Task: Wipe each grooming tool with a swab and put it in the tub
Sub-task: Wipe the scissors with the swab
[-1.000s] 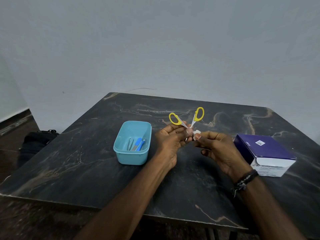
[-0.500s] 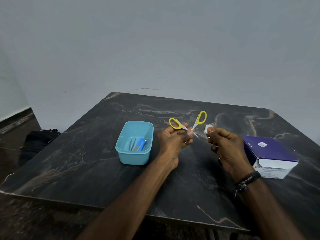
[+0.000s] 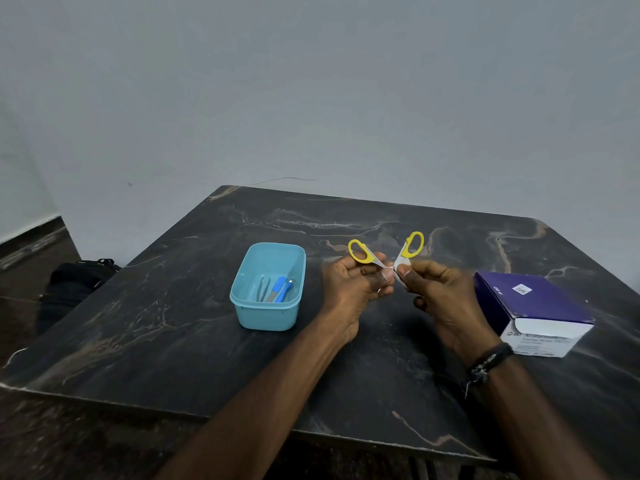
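Scissors (image 3: pixel 388 256), yellow-handled, blades spread: held above the worktop (image 3: pixel 173 306) between both hands, handle loops pointing away from the person and up, blades running down toward the palms and mostly hidden by fingers. Long axis roughly front to back, tilted upward at the far end.

Left hand (image 3: pixel 353 285): fingers curled round the left arm of the scissors, just below its loop.

Right hand (image 3: pixel 436 292): fingertips pinching at the right blade beside the pivot; a white scrap shows there, probably the swab, though it is too small to tell for certain.

Tub (image 3: pixel 268 289), light blue, open: stands on the worktop just left of the left hand, nearer that hand than the right. Holds tweezers and blue-handled tools (image 3: pixel 277 289).

Box (image 3: pixel 533 313), purple and white: on the worktop right of the right hand, apart from it.

Judgement: wiping step in progress; the drop into the tub falls naturally to the left hand, a short move leftward and down.
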`<state>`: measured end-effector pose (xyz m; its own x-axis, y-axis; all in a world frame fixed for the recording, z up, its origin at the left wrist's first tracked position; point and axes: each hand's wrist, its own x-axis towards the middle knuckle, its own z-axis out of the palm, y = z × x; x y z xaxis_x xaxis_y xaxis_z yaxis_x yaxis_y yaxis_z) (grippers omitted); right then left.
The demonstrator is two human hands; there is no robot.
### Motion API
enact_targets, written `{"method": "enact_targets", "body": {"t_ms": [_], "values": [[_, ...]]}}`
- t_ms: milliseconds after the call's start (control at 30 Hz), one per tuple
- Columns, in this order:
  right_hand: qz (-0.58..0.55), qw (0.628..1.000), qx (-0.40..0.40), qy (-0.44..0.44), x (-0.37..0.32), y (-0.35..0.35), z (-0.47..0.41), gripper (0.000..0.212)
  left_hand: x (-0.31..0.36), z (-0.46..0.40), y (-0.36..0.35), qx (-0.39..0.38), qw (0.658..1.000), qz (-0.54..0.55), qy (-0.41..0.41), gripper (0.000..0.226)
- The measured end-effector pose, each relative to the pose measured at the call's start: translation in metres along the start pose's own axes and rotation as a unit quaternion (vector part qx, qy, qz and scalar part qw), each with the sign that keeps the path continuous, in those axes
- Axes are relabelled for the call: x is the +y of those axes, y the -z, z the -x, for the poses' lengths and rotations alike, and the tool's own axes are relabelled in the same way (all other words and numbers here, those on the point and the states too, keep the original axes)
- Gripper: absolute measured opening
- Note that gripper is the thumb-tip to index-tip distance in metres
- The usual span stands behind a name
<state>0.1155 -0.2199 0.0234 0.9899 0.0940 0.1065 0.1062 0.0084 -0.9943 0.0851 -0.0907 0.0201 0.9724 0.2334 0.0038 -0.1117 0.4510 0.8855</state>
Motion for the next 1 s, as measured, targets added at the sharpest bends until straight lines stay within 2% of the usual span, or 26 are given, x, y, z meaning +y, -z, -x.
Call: {"method": "enact_targets", "body": {"t_ms": [400, 600, 800, 1000], "values": [[-0.023, 0.998, -0.048, -0.036, -0.0002, 0.0031, -0.0002, 0.007, -0.0003, -0.0025, 0.0010, 0.015, 1.000, -0.014, -0.008, 0.019], [-0.047, 0.997, -0.050, -0.043, 0.0000, 0.0047, -0.0008, 0.008, -0.0022, -0.0004, 0.0008, -0.016, 0.999, -0.042, 0.000, 0.017], [-0.006, 0.995, -0.085, -0.056, 0.0018, 0.0051, -0.0026, 0.011, -0.0026, 0.0000, 0.0007, -0.009, 0.998, -0.058, -0.014, 0.018], [-0.019, 1.000, -0.016, -0.018, 0.0008, 0.0034, -0.0028, 0.018, -0.0036, -0.0009, -0.0013, -0.009, 0.998, -0.062, -0.015, 0.018]]}}
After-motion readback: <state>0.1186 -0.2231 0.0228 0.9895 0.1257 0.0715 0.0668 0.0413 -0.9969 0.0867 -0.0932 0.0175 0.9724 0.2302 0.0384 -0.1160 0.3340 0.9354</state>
